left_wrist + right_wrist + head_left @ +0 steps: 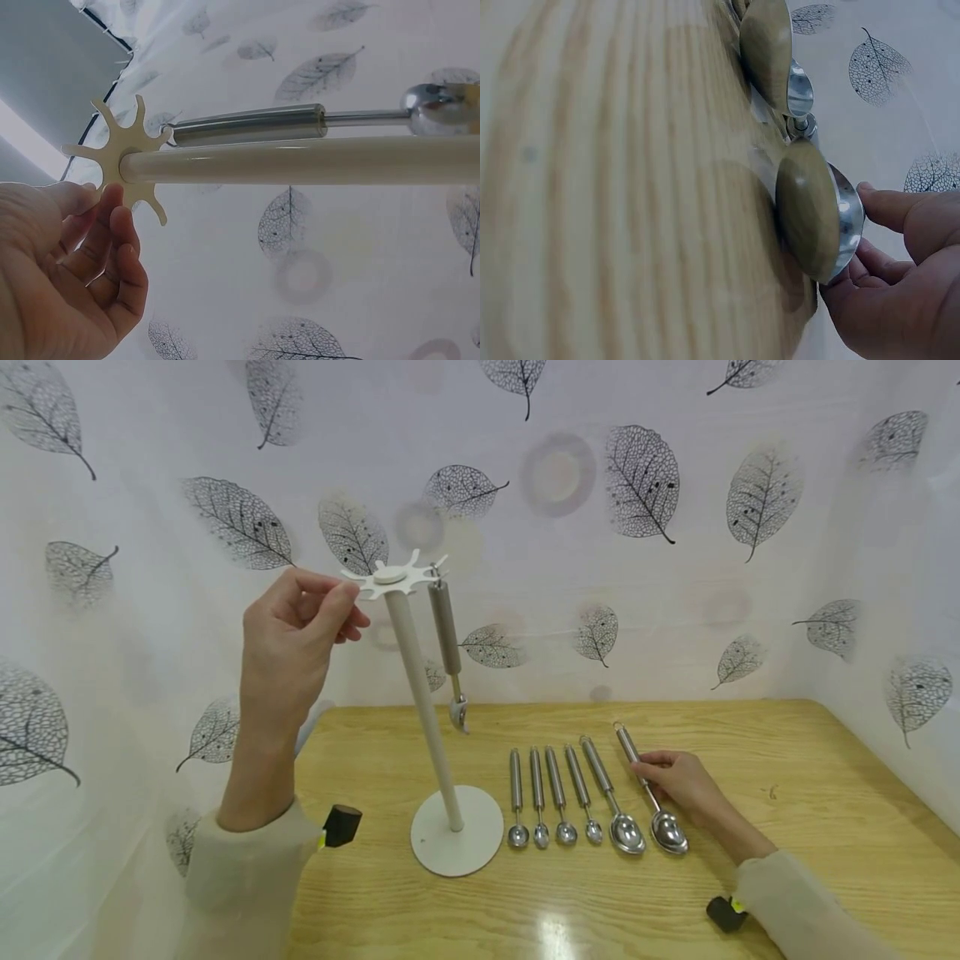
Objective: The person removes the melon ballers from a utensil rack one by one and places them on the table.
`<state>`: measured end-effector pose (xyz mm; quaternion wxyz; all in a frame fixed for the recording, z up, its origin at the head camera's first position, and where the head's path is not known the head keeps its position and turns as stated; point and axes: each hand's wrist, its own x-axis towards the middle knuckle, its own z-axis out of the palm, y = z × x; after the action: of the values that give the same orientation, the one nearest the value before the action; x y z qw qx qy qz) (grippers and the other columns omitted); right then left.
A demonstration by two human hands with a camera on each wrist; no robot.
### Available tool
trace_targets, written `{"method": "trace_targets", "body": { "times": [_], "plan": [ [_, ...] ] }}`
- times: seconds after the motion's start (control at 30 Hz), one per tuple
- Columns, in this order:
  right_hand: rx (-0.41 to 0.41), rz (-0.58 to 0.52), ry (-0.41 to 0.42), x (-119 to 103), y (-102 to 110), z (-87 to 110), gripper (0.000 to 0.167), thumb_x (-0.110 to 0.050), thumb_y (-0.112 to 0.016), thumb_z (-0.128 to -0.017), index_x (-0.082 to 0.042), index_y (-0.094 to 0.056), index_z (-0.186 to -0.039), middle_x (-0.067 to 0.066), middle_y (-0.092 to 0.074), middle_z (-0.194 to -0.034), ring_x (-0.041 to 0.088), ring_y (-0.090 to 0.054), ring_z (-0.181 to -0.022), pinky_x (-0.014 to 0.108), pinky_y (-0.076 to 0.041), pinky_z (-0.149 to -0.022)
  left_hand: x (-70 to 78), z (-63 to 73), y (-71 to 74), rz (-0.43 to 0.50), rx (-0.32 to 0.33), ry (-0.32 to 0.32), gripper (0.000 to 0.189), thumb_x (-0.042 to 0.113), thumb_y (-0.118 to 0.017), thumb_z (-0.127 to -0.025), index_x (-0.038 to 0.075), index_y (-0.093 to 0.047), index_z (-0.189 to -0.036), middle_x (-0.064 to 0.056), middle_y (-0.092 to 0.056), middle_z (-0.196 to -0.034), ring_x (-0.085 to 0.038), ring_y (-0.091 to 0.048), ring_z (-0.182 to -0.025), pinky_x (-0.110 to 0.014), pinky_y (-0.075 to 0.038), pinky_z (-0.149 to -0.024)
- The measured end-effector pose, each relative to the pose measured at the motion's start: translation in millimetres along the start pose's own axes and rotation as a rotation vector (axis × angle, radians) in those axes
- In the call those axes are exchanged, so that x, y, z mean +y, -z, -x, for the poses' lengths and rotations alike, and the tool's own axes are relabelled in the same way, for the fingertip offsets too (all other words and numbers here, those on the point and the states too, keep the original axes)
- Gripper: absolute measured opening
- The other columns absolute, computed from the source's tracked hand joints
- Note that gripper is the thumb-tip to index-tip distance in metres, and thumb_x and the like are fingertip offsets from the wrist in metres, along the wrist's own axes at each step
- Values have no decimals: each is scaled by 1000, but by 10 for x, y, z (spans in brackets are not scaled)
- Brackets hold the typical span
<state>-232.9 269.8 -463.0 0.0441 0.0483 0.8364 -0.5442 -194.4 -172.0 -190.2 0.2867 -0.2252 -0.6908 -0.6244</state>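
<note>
At the left, my left hand (pixel 296 618) pinches one prong of the star-shaped top (pixel 112 157) of a white stand (pixel 420 685) between thumb and fingers. From a prong on the other side of that top, a metal scoop (pixel 445 627) hangs by its loop, bowl downward. My right hand (pixel 682 781) holds the handle of the rightmost ice cream scoop (pixel 669 833) in the row on the table. In the right wrist view the oval bowl (pixel 806 214) of this scoop is close to the wood, and the fingers behind it hide the handle.
Left of the held scoop lies another large ice cream scoop (pixel 626 833), then several smaller scoops (pixel 566 833) in a row, handles pointing away. The stand's round base (pixel 457 852) rests on the wooden table (pixel 600 910). A leaf-patterned curtain (pixel 562 568) encloses the back and sides.
</note>
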Motion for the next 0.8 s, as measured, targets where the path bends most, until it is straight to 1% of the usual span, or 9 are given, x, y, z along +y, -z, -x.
{"method": "trace_targets", "body": {
  "times": [0.13,0.23,0.3,0.43,0.5,0.63,0.8],
  "plan": [
    [21,41,26,-1,-20,-8,48,-20,-71,-97,14,-58,-129,4,-62,-78,9,-53,-59,23,-48,-51,1,8,-1,-17,2,4,4,12,-69,-98,8,-67,-99,-7,-69,-81,-19,-63,-71,-22,-56,-69],
    [49,99,57,-1,-32,-2,46,-19,-71,-97,14,-59,-127,5,-65,-83,10,-54,-63,23,-49,-52,3,9,-4,-9,1,3,4,11,-69,-98,7,-67,-99,-7,-69,-80,-19,-63,-70,-22,-56,-69],
    [58,119,64,-1,-34,6,45,-19,-71,-97,14,-60,-127,7,-66,-85,10,-54,-63,23,-48,-52,5,9,-6,0,2,3,6,11,-69,-98,6,-68,-99,-7,-69,-79,-18,-63,-70,-22,-55,-68],
    [56,115,66,-10,-29,20,47,-19,-70,-98,15,-59,-128,8,-65,-81,11,-54,-60,24,-48,-51,12,10,-10,6,5,0,2,8,-68,-98,8,-68,-97,-7,-69,-78,-19,-63,-69,-23,-55,-67],
    [52,102,62,-19,-26,23,47,-19,-70,-98,15,-58,-128,8,-62,-77,12,-53,-57,25,-47,-50,15,9,-11,6,8,-2,5,7,-67,-99,10,-68,-95,-7,-69,-78,-19,-63,-68,-23,-55,-66],
    [57,109,64,-27,-26,26,47,-20,-70,-98,15,-58,-128,7,-62,-78,12,-53,-57,24,-47,-50,20,6,-15,10,10,-5,9,5,-66,-99,13,-68,-94,-7,-69,-77,-18,-64,-68,-23,-55,-66],
    [76,138,80,-13,-28,19,44,-19,-70,-98,15,-60,-125,7,-64,-79,12,-54,-57,24,-47,-48,22,5,-19,16,10,-5,9,5,-66,-99,12,-68,-94,-7,-69,-77,-17,-63,-67,-23,-54,-65]
  ]
}}
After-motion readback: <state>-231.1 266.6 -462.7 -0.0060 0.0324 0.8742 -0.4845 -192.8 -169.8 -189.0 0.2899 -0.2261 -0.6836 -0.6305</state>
